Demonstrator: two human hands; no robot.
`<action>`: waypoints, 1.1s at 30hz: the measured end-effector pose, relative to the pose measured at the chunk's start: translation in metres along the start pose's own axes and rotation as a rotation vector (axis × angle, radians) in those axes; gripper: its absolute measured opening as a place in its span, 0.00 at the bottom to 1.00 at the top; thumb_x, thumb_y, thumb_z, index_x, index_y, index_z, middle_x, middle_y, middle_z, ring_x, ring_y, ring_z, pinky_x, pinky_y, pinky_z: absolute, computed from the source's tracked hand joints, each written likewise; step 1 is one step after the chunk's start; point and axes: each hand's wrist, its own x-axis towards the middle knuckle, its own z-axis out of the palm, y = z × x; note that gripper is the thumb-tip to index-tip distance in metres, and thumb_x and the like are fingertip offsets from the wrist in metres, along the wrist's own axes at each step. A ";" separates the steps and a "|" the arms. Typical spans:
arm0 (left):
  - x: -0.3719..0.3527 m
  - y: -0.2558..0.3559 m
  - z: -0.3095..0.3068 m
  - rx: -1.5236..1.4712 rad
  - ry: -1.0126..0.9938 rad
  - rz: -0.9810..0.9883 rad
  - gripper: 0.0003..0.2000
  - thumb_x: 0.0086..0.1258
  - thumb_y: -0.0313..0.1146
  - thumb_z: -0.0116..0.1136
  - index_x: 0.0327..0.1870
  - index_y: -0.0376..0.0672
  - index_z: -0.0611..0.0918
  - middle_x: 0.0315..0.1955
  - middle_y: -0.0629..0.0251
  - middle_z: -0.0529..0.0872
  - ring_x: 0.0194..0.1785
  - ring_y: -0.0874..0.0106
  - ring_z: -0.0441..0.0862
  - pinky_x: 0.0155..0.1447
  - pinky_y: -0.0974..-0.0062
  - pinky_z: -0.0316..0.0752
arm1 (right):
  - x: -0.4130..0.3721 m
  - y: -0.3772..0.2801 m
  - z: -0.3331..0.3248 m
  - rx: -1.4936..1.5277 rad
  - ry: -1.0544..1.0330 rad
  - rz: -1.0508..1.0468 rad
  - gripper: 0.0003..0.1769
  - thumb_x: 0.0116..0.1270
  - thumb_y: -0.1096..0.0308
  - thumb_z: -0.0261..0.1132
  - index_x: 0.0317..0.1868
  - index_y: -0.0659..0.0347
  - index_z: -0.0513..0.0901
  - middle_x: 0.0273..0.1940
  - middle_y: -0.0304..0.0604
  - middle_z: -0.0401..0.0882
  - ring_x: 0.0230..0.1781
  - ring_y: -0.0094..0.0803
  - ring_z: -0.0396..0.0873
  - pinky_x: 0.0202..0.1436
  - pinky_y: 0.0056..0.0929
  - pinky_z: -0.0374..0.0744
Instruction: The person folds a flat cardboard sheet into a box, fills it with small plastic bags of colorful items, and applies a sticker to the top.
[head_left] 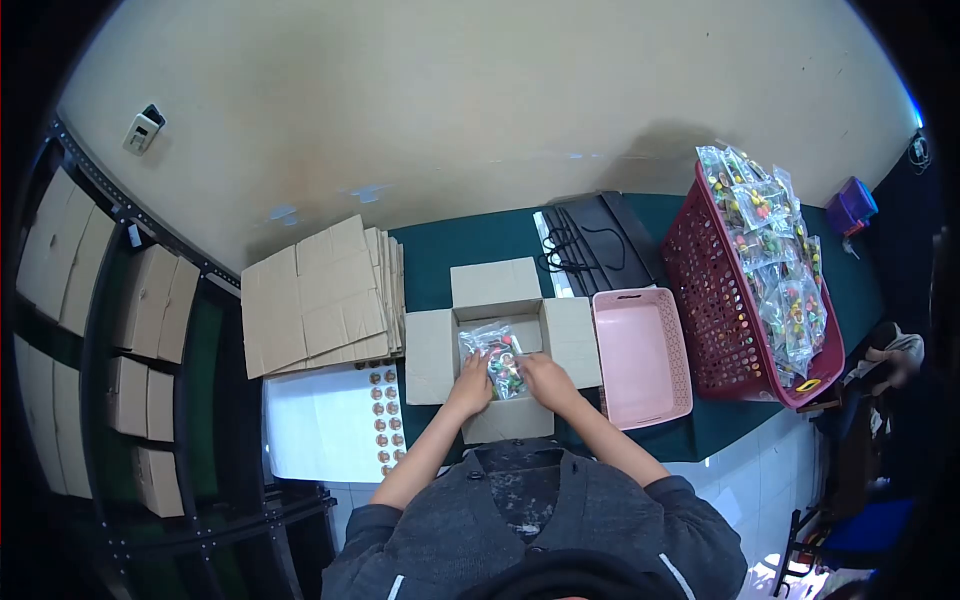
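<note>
An open cardboard box (pixel 429 345) stands in front of me with its flaps folded outward. Inside it is a clear plastic bag (pixel 506 372) of small red, green, yellow and orange pieces too small to name. My left hand (pixel 473 385) grips the bag's left side, fingers pointing away from me. On the opposite side, my right hand (pixel 546 382) has its fingers closed at the bag's right edge. The bottom of the box is mostly hidden by the bag and my hands.
Flattened cardboard boxes (pixel 318 295) lie stacked at left, beside a white sheet (pixel 318 425) with round brown stickers. A pink basket (pixel 642 360) stands at right, near a black case (pixel 610 240) with cables. Beyond, a tall maroon basket (pixel 715 300) overflows with filled bags (pixel 770 250).
</note>
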 end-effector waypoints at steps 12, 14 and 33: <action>0.019 -0.018 0.027 0.060 0.135 -0.049 0.47 0.45 0.26 0.67 0.68 0.31 0.52 0.67 0.45 0.55 0.69 0.49 0.54 0.72 0.64 0.54 | 0.022 0.015 0.046 -0.311 -0.356 0.046 0.27 0.59 0.69 0.62 0.61 0.53 0.71 0.65 0.58 0.59 0.57 0.50 0.72 0.59 0.39 0.73; 0.016 -0.009 0.025 0.057 0.163 -0.085 0.46 0.45 0.25 0.67 0.68 0.34 0.54 0.65 0.46 0.58 0.66 0.49 0.57 0.70 0.63 0.58 | 0.024 0.011 0.046 -0.359 -0.367 0.095 0.29 0.58 0.69 0.63 0.62 0.52 0.71 0.65 0.58 0.60 0.55 0.49 0.73 0.57 0.39 0.75; 0.026 0.035 0.010 0.017 0.265 -0.012 0.43 0.54 0.33 0.63 0.71 0.45 0.52 0.68 0.39 0.48 0.68 0.41 0.51 0.69 0.55 0.55 | 0.001 0.009 -0.247 -0.519 1.154 -0.010 0.13 0.58 0.75 0.58 0.45 0.62 0.79 0.50 0.49 0.76 0.59 0.48 0.67 0.64 0.44 0.62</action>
